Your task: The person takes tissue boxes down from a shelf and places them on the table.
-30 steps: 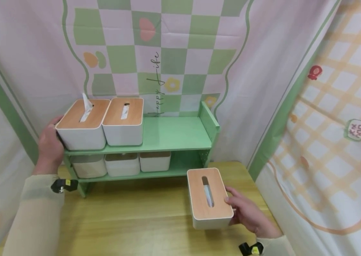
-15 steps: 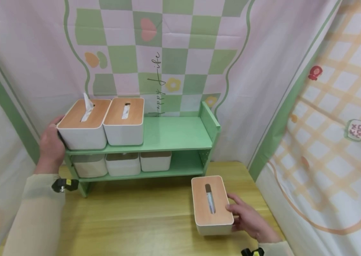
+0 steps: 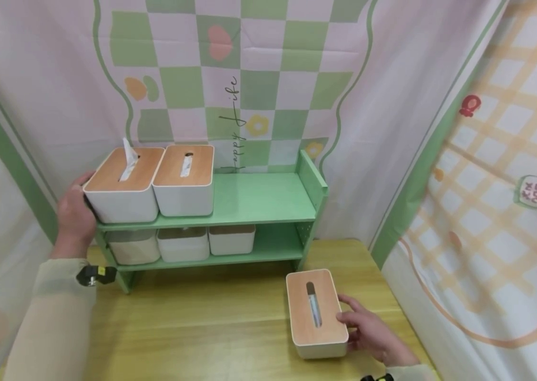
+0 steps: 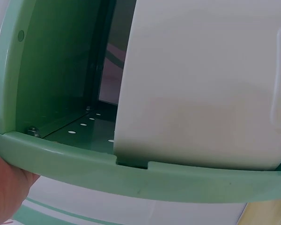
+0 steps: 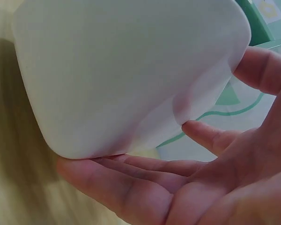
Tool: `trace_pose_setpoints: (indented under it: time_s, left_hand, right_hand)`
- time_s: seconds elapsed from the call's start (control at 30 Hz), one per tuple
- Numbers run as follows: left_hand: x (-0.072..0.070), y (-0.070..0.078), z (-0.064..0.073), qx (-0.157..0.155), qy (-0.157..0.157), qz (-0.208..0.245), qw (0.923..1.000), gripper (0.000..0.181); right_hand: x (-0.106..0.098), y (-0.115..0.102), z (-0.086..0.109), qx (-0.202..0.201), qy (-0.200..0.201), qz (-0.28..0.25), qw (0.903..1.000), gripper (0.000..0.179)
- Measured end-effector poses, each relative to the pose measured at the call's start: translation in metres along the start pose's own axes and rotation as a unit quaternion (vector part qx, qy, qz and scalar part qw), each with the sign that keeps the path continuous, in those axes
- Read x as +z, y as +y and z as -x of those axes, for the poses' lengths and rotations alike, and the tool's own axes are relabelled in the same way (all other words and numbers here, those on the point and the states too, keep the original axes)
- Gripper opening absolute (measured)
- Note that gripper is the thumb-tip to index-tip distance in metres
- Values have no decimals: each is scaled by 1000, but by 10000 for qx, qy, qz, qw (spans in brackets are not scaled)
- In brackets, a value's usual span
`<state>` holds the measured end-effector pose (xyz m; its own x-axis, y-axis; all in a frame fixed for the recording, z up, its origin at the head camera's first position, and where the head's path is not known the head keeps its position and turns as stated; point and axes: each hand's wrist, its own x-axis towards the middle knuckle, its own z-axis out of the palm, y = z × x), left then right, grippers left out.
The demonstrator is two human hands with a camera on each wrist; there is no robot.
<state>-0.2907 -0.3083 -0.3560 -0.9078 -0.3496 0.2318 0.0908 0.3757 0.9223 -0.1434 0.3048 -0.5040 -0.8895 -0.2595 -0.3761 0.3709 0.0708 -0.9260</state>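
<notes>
In the head view, a white tissue box [image 3: 316, 312] with a wood-look lid and a long slot is at the front right, over the wooden table. My right hand [image 3: 373, 330] holds it by its right side, fingertips [image 5: 75, 168] against its wall and lower edge in the right wrist view. Whether its base touches the table is unclear. My left hand [image 3: 75, 214] grips the left end of the green shelf [image 3: 263, 198], some fingers hidden behind. Beside it on the upper board stand a larger tissue box [image 3: 127, 203] with a tissue sticking out and a narrower one [image 3: 184, 198].
Below, the lower board carries a cream box [image 3: 133, 248] and two white boxes, one [image 3: 182, 248] in the middle and one [image 3: 231, 242] to its right. The wooden table [image 3: 192, 317] spreads in front. Patterned cloth [image 3: 268, 79] hangs behind and at both sides.
My right hand has brought the tissue box towards me, slightly right and apparently lower, away from the shelf. My left hand has stayed on the shelf's end.
</notes>
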Motion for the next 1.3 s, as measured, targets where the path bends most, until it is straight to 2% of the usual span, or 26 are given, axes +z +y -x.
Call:
trace_pose_setpoints:
  time_s: [0.27,0.77,1.07,1.3]
  left_hand:
    - [-1,-1,-2,84,2,-56,9999,62]
    - [-1,0,-1,-52,-69,17,10000,61]
    - [-2,-3,-3,-6,-32,9,10000,61]
    - [-1,-4,-3,-16,12,-23,10000,61]
  right_hand:
    - [-7,10,0,52,21,-75,10000,79]
    - [-14,20,3,67,280,3,9996,80]
    - [-13,21,1,139,641,111,9978,78]
    - [-7,15,1,102,1368,437,9896,68]
